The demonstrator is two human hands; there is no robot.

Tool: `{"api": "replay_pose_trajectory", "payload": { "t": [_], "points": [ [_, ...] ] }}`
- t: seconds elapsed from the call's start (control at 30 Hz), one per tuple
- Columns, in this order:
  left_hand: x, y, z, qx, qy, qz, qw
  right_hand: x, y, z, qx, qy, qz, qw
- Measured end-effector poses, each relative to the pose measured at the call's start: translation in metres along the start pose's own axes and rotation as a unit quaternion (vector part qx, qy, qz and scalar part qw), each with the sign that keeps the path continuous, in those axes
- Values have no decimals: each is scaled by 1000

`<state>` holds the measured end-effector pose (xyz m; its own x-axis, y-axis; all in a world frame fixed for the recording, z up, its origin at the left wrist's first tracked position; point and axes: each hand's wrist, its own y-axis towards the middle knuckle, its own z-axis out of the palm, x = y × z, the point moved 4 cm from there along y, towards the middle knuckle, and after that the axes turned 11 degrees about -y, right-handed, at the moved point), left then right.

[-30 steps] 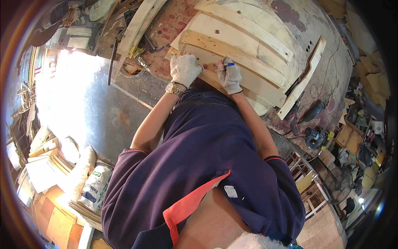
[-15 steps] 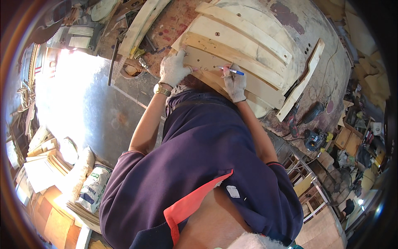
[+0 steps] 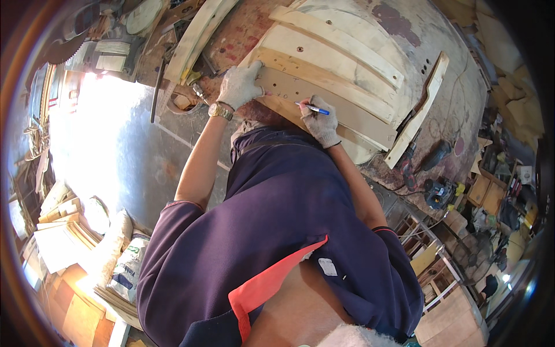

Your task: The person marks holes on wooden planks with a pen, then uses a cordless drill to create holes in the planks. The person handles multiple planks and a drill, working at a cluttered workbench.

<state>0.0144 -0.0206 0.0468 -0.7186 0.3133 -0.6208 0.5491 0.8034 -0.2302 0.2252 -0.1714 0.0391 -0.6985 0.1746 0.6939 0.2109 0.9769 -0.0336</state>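
Note:
A white work glove covers my left hand (image 3: 240, 88), which grips the left end of a flat brown board (image 3: 341, 106). Its thumb reaches along the near side and a finger toward the far side. My right hand (image 3: 320, 124), also gloved, is closed around a blue-and-white pen (image 3: 319, 109) above the board's near edge. The pen's tip points left, toward my left thumb. Small dark holes and pencil-like marks show on the brown board. Beyond it lies a pale panel (image 3: 324, 53) with curved wooden strips; one strip (image 3: 341, 86) runs right alongside the board.
A shaped wooden piece (image 3: 421, 110) lies to the right, near a dark power tool (image 3: 437, 154). Curved wooden lengths (image 3: 199, 37) rest at the far left of the worktable (image 3: 399, 26), beside an air-tool fitting (image 3: 198, 90). Stacked boards (image 3: 65, 243) and a sack (image 3: 128, 267) stand lower left.
My right hand has moved slightly left and nearer to me with the pen, which has turned a little. My left hand has shifted slightly to the left.

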Motion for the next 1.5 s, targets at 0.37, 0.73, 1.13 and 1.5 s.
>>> {"api": "replay_pose_trajectory", "payload": {
  "t": [0.37,0.73,1.13,1.5],
  "points": [
    [3,20,-6,-126,-203,-64,969,10,0,10,-40,-19,-90,995],
    [14,31,34,-210,-250,-116,938,6,23,35,0,-53,-26,998],
    [14,32,32,-214,-251,-98,939,4,26,39,20,-122,-16,992],
    [45,38,37,-303,-488,-95,813,-5,31,23,-50,-33,30,998]
  ]
}}
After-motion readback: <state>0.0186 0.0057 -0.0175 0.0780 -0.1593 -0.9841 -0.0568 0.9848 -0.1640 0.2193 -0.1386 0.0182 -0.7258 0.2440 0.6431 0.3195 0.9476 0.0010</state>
